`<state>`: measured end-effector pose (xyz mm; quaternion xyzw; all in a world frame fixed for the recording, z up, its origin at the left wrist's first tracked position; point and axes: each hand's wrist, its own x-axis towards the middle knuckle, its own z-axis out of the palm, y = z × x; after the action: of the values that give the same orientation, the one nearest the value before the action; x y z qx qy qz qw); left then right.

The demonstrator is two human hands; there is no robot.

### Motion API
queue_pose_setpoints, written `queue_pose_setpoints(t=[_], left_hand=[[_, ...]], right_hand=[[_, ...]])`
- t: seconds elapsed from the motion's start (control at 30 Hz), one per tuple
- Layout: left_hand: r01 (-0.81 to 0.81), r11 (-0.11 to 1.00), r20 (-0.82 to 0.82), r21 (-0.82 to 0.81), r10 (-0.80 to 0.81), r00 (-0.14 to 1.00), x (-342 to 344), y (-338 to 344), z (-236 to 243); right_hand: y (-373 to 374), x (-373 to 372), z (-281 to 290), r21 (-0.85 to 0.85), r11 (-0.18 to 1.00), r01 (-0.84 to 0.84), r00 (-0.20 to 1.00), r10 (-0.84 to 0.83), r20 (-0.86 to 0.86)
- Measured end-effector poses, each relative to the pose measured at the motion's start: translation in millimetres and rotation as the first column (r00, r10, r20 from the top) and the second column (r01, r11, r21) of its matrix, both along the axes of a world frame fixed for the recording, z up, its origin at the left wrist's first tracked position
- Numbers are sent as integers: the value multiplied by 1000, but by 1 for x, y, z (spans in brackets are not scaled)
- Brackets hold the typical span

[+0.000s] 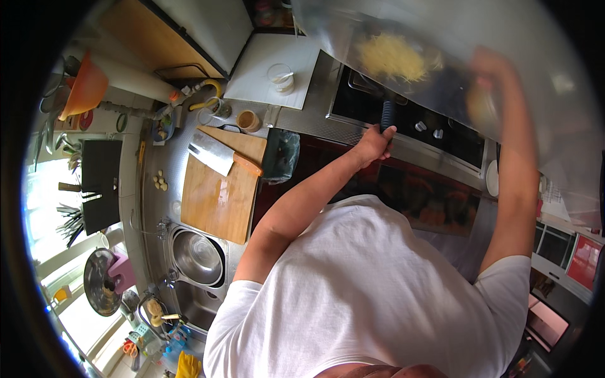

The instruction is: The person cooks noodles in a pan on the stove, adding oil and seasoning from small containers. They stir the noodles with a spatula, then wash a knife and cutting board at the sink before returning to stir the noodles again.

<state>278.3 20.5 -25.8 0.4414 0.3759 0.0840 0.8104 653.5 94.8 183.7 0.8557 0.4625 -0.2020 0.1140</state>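
My left hand point(376, 143) is closed round the black ribbed handle point(387, 115) of a pan on the stove. A heap of pale yellow shreds point(397, 58) shows beyond the handle, in the pan as far as I can tell; a hazy grey surface blurs the pan's outline. Farther right, my right hand point(493, 63) is raised above the stove and smeared by motion. Its fingers seem to grip the edge of a pale round thing point(482, 106), perhaps a dish, too blurred to name surely.
A cleaver point(214, 155) lies on a wooden cutting board point(217, 201) beside the sink point(195, 305), which holds a metal basin point(197, 257). A dark plastic bag point(281, 155) hangs at the counter edge. Jars point(247, 120) and a glass cup point(281, 78) stand behind. The grey hood point(548, 82) overhangs the stove.
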Motion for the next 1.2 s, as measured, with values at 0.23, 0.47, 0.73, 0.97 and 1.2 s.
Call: queue_pose_setpoints(t=[0.23,0.47,0.73,0.97,1.2], left_hand=[[17,999,-31,29,-16,999,-3,0,4],[14,1000,-29,12,-13,1000,-3,0,8],[41,999,-47,32,-39,998,-3,2,6],[16,1000,-33,21,-16,999,-3,3,1],[61,998,-25,19,-61,998,-3,3,0]], right_hand=[[18,32,-58,163,986,-11,921,74,-383],[15,28,-5,119,975,-188,945,212,-251],[72,-20,-16,101,947,-306,894,322,-312],[-3,-62,-5,295,602,-742,667,710,226],[-93,-123,37,7,915,-404,889,391,237]])
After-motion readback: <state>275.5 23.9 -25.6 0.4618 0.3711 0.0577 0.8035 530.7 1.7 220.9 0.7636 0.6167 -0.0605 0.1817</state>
